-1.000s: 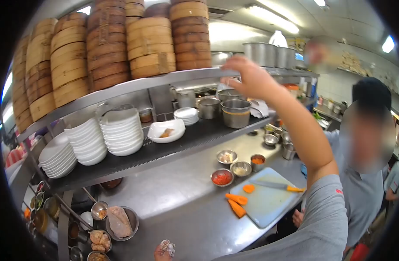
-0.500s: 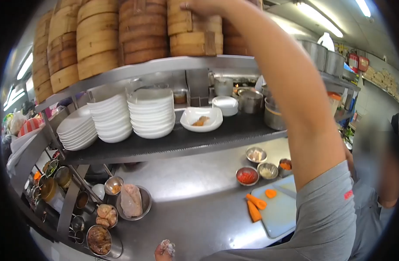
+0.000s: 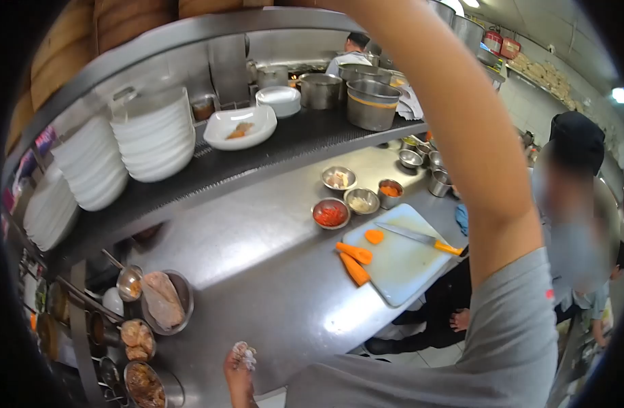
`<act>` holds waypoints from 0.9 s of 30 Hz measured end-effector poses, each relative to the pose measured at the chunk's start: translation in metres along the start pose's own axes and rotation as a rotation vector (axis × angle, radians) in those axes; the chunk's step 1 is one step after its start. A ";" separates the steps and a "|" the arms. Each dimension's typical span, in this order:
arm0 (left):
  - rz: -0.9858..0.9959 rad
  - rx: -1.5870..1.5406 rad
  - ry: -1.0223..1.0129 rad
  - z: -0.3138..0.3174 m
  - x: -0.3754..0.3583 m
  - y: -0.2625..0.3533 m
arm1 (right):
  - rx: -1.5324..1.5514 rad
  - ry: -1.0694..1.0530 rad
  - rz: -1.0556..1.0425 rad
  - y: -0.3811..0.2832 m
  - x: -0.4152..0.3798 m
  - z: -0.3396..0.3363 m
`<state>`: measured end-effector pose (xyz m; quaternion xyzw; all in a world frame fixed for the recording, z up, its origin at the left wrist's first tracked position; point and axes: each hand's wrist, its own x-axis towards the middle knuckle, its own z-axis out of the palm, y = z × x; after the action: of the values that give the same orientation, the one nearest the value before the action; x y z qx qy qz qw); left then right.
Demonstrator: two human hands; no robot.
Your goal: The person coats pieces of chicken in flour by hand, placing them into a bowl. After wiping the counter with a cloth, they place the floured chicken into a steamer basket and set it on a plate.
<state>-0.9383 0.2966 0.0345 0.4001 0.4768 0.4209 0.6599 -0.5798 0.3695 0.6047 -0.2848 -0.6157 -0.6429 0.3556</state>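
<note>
Low in the view is my left hand (image 3: 239,367), its fingers curled together. Whitish, wet-looking matter (image 3: 244,355) covers the fingertips; whether it is held or only stuck on I cannot make out. My right arm (image 3: 461,122) reaches up past the shelf, and its hand is beyond the top edge. Bamboo steamers (image 3: 132,30) stand in stacks on the upper shelf. Left of my left hand, raw meat (image 3: 162,299) lies in a metal bowl (image 3: 187,289). A bowl of pale brown pieces (image 3: 136,334) and a metal pot of brown food (image 3: 145,387) stand near it.
A cutting board (image 3: 410,272) carries a knife (image 3: 414,236) and carrots (image 3: 356,265). Small bowls, including red pieces (image 3: 330,216), sit behind it. The shelf (image 3: 189,194) holds stacked white dishes (image 3: 152,136) and metal pots (image 3: 372,109). Another person (image 3: 577,204) stands at right.
The view has swung right and down. My right hand, at the bamboo steamers before, has left the view at the top. My left hand shows more fully above the counter edge.
</note>
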 end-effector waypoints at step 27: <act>-0.176 0.322 -0.037 0.012 -0.051 -0.004 | 0.206 -1.008 0.563 -0.283 -0.553 -0.352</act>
<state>-0.9362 0.2464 0.0485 0.4650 0.5591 0.2721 0.6302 -0.4600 0.0754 -0.0347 -0.6719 -0.6689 -0.2459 0.2017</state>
